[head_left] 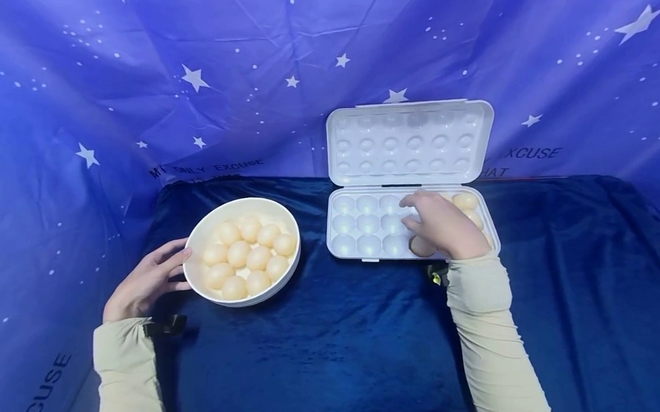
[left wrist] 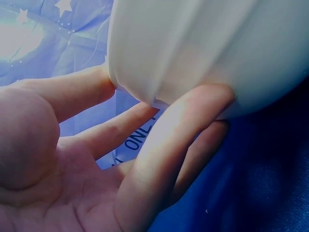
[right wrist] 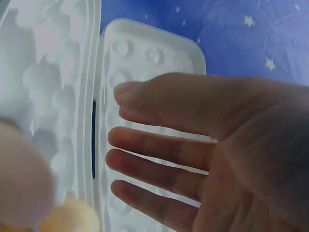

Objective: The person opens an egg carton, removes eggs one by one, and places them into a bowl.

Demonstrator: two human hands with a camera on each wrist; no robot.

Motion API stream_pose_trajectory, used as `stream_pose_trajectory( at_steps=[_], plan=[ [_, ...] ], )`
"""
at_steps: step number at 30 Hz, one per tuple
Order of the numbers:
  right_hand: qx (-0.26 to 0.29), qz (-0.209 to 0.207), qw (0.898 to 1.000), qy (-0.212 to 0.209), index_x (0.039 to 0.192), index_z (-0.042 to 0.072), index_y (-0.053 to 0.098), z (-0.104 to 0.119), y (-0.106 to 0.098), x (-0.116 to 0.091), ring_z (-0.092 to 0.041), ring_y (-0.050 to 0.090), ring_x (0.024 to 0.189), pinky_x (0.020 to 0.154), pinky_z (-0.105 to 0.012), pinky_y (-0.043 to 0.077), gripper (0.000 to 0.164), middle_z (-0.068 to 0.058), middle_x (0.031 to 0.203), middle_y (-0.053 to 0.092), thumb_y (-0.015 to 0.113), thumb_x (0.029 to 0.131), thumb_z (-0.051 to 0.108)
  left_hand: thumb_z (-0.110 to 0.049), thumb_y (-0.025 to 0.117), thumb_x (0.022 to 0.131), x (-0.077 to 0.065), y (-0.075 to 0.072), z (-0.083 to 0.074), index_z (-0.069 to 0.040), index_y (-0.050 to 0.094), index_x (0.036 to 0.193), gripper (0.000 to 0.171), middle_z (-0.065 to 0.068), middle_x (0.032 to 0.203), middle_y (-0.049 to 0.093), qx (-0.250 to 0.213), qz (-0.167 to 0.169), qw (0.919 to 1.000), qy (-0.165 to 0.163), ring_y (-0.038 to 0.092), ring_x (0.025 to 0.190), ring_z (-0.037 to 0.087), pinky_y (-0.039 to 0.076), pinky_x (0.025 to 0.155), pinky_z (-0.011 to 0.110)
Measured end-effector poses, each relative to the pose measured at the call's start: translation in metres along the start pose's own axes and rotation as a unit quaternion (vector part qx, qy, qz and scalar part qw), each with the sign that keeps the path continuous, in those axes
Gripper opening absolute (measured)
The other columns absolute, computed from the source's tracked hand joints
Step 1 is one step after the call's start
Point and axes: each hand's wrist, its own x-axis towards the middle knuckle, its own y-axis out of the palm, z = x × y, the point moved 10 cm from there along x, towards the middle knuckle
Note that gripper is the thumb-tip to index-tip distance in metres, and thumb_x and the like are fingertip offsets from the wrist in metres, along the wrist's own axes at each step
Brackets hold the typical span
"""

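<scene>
At the left stands a white bowl (head_left: 297, 254) holding several pale eggs (head_left: 238, 254). My left hand (head_left: 149, 280) grips the bowl's left side, its thumb at the rim and its fingers against the outer wall (left wrist: 203, 43). My right hand (head_left: 441, 221) is over the right part of a white egg carton (head_left: 355, 255), with nothing between its thumb and fingers (right wrist: 159, 145). One shaded egg (head_left: 420, 246) sits in the front row beneath this hand. More eggs (head_left: 465, 201) fill cups at the carton's right end, partly hidden by the hand.
Behind the cups stands the carton's raised lid (head_left: 408, 141), leaning toward a blue star-printed curtain (head_left: 246, 102). Bare cups (head_left: 367, 224) make up the carton's left half. Dark blue cloth (head_left: 322, 349) covers the table.
</scene>
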Motion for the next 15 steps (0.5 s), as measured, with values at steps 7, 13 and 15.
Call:
stream_pose_trajectory(
  at_steps=[7, 13, 15],
  plan=[
    [0.015, 0.018, 0.999, 0.037, 0.118, -0.013, 0.061, -0.041, 0.000, -0.004, -0.046, 0.057, 0.114, 0.101, -0.057, 0.043, 0.032, -0.033, 0.120, 0.061, 0.056, 0.090, 0.001, -0.027, 0.053, 0.104, 0.002, 0.000, 0.000, -0.015, 0.041, 0.138, 0.038, -0.012, 0.105, 0.068, 0.007, -0.008, 0.9999, -0.004, 0.068, 0.094, 0.005, 0.060, 0.077, 0.030],
    [0.014, 0.008, 0.999, 0.028, 0.096, -0.005, 0.066, -0.058, 0.001, -0.005, -0.032, 0.057, 0.083, 0.080, -0.047, 0.048, 0.016, -0.019, 0.088, 0.064, 0.056, 0.083, -0.005, -0.028, 0.052, 0.105, 0.001, -0.001, 0.001, -0.015, 0.041, 0.138, 0.038, -0.013, 0.105, 0.068, 0.011, -0.008, 0.9999, -0.005, 0.068, 0.094, 0.004, 0.060, 0.077, 0.030],
    [0.016, 0.004, 0.999, 0.030, 0.092, -0.003, 0.065, -0.060, 0.000, -0.006, -0.030, 0.054, 0.081, 0.078, -0.045, 0.047, 0.012, -0.015, 0.083, 0.061, 0.058, 0.083, -0.007, -0.028, 0.052, 0.105, 0.000, -0.002, 0.000, -0.016, 0.041, 0.138, 0.038, -0.013, 0.105, 0.068, 0.011, -0.008, 0.9999, -0.003, 0.068, 0.094, 0.004, 0.060, 0.077, 0.030]
  ],
)
